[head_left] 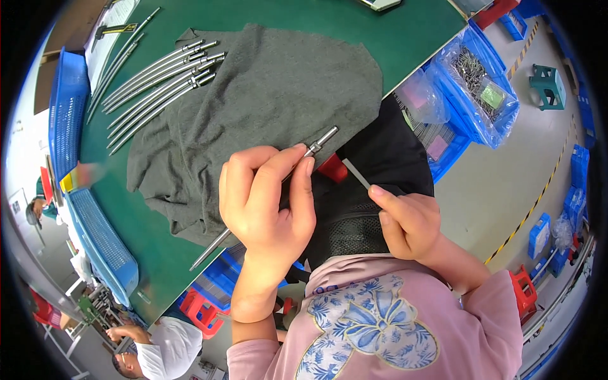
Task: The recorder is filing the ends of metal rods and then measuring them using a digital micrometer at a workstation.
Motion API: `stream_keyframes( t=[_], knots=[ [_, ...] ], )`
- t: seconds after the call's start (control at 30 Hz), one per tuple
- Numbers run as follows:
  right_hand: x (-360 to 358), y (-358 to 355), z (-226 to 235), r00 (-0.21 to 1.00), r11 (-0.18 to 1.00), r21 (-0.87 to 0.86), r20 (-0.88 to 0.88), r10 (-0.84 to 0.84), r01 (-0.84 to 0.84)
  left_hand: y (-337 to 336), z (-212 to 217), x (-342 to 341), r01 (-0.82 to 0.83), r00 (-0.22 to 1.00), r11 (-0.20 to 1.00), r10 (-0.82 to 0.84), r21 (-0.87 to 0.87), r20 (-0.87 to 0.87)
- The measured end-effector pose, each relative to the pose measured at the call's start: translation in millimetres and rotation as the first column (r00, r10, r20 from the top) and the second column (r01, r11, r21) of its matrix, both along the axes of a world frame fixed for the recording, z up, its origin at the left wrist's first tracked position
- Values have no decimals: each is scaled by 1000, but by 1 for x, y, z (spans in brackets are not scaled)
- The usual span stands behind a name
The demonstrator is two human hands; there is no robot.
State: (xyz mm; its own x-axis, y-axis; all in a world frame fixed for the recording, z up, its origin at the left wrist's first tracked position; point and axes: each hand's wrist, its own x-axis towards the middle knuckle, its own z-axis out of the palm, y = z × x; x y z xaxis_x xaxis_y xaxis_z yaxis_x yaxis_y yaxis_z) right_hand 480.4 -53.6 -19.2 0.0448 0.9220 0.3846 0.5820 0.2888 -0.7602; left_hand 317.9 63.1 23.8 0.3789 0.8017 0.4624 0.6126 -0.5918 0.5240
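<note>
My left hand is closed round a long thin metal rod, gripping it near its stepped, collared end. That end points up and to the right, while the plain end slants down to the left past my wrist. In my right hand a narrow flat grey strip, perhaps a file or a whetstone, is pinched between thumb and fingers. Its tip stands apart from the rod. Beneath my left hand spreads a grey cloth on the green table. Several similar metal rods lie fanned out along the cloth's left side.
A caliper and more rods lie at the far left. Blue baskets line the left table edge. On the right, a blue bin holds small metal parts. A red object sits by my lap. A person in white is at lower left.
</note>
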Motion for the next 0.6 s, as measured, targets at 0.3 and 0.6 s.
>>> stream_keyframes(
  t=[0.3, 0.6],
  knots=[
    [-3, 16, 1, 999, 999, 15, -17, -41, 41, -1, 12, 3, -9, 1000, 992, 11, -129, 17],
    [-2, 17, -3, 998, 998, 29, 3, -59, 59, -2, 16, 0, -44, 999, 974, 48, -223, 11]
  ],
)
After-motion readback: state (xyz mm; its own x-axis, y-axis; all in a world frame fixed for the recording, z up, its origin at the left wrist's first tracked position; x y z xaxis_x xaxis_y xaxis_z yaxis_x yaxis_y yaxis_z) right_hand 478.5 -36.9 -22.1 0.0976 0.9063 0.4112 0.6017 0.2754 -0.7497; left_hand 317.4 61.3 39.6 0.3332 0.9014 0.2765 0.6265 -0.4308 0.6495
